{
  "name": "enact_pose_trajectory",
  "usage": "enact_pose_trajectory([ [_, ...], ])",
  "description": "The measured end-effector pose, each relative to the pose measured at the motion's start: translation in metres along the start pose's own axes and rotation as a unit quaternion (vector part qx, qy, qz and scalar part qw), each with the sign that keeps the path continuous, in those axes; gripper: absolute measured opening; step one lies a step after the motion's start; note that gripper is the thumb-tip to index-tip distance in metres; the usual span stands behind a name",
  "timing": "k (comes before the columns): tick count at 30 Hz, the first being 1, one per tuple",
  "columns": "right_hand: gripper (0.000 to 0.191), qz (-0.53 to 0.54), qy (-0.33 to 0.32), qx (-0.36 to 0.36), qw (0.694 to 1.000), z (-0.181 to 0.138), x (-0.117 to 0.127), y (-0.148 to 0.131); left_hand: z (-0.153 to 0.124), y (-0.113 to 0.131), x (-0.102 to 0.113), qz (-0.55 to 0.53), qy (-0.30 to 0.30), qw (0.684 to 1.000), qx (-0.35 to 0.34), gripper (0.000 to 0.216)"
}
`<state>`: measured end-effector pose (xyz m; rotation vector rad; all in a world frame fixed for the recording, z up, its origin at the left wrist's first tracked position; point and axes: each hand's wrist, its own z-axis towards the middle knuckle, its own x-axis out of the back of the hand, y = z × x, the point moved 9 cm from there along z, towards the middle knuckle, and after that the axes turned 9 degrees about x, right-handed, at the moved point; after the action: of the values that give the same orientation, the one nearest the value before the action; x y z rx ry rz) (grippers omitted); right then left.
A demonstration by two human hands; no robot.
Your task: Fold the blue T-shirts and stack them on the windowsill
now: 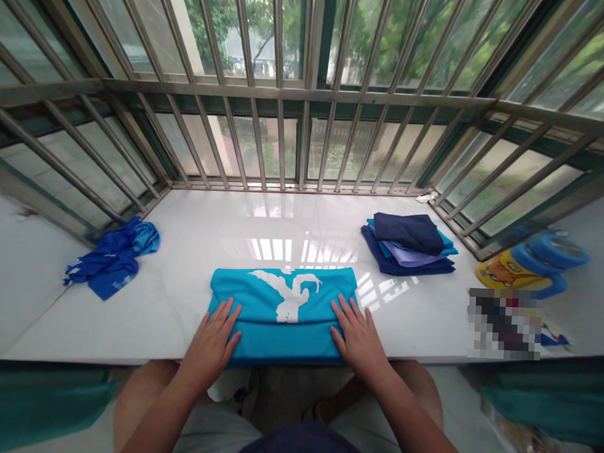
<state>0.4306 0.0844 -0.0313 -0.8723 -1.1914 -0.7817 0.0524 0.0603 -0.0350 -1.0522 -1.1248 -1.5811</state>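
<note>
A turquoise shirt (271, 342) with a white bird-like print lies folded into a wide rectangle at the front edge of the white sill. My left hand (217, 336) rests on its left side, fingers spread over the cloth. On the opposite side, my right hand (354, 335) lies flat with its fingers apart, touching the cloth beside the print. One fold line runs across the shirt between the two hands. Neither hand grips anything.
A stack of folded clothes (406, 241) stands at the back right. Crumpled blue clothing (115, 255) lies at the left. A yellow and blue bottle (510, 269) is by the right wall, near a blurred-out item (502, 325). Metal window bars (305, 146) close off the back.
</note>
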Motion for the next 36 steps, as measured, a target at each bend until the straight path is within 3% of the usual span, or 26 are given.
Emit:
enact_pose_trajectory([
  [9,0.064,0.022,-0.078,-0.037,0.996,0.081,0.002,0.044,0.093,-0.008,-0.011,-0.005,-0.046,0.998,0.030,0.058],
  [12,0.063,0.016,-0.075,-0.036,0.996,0.092,0.005,0.048,0.104,-0.006,-0.011,-0.002,-0.045,0.998,0.044,0.058],
  [14,0.061,0.009,-0.067,-0.041,0.997,0.087,0.007,0.047,0.096,-0.002,-0.010,0.003,-0.036,0.998,0.047,0.058],
  [17,0.059,-0.005,-0.043,-0.025,0.999,0.059,0.011,0.040,0.062,0.003,-0.007,0.014,-0.019,0.999,0.036,0.059],
  [20,0.063,0.005,-0.030,0.042,0.999,0.010,0.010,0.025,0.010,0.009,-0.006,0.019,-0.019,1.000,-0.014,0.064],
  [23,0.084,0.014,-0.020,0.097,0.995,-0.044,0.006,0.016,-0.043,0.010,-0.005,0.025,-0.023,0.997,-0.064,0.085],
  [26,0.087,0.013,0.008,0.125,0.992,-0.081,0.010,0.018,-0.076,-0.002,0.003,0.011,-0.007,0.998,-0.067,0.085],
  [31,0.070,0.073,0.008,0.138,0.988,-0.096,0.029,0.036,-0.086,-0.025,0.029,-0.069,0.020,0.996,-0.051,0.090],
  [36,0.043,0.219,-0.066,0.074,0.971,-0.062,0.052,0.053,-0.054,-0.043,0.059,-0.118,0.019,0.993,0.023,0.043],
])
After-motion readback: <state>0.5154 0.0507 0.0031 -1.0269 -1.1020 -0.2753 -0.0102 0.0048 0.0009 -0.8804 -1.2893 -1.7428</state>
